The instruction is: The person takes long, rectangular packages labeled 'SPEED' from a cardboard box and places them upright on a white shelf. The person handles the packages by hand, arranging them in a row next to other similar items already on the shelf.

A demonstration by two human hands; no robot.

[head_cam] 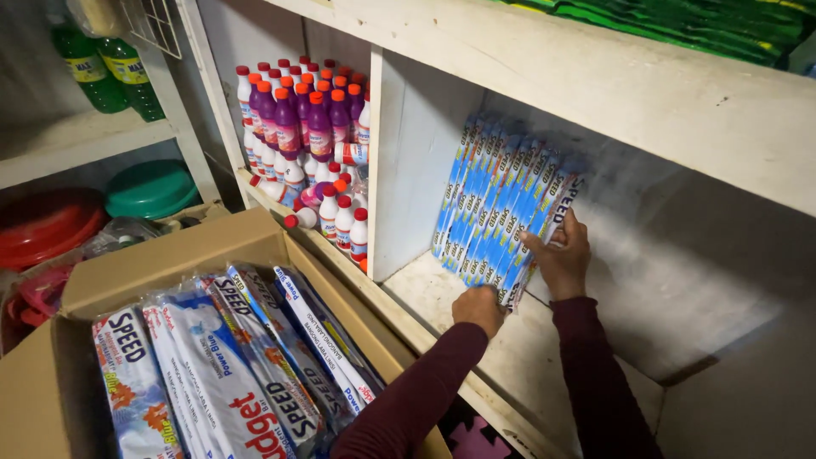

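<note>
A row of blue-and-white packets (501,204) is seen standing on edge, leaning slightly, in the right compartment of a white wooden shelf (595,85); about twelve packets are counted, though the tightly pressed edges make the number uncertain. The right hand (563,255) is pressed against the outermost packet at the right end of the row, fingers spread and curved around its edge, the thumb on the near face. The left hand (478,308) is set at the lower front corner of the row, knuckles up and fingers curled under against the packet bottoms; whether anything is pinched there cannot be told. Both arms are covered by dark maroon sleeves. In the neighbouring compartment to the left, bottles with red caps (310,127) are stacked in tiers: purple ones above, white ones below, well over twenty in all, with a few lying on their sides. An open cardboard box (170,255) is noted at lower left, holding about six larger plastic-wrapped packs (221,357) laid side by side. Two green bottles (110,72) are seen on the upper left shelf, and one green basin (151,189) beside one red basin (47,225) beneath it.
</note>
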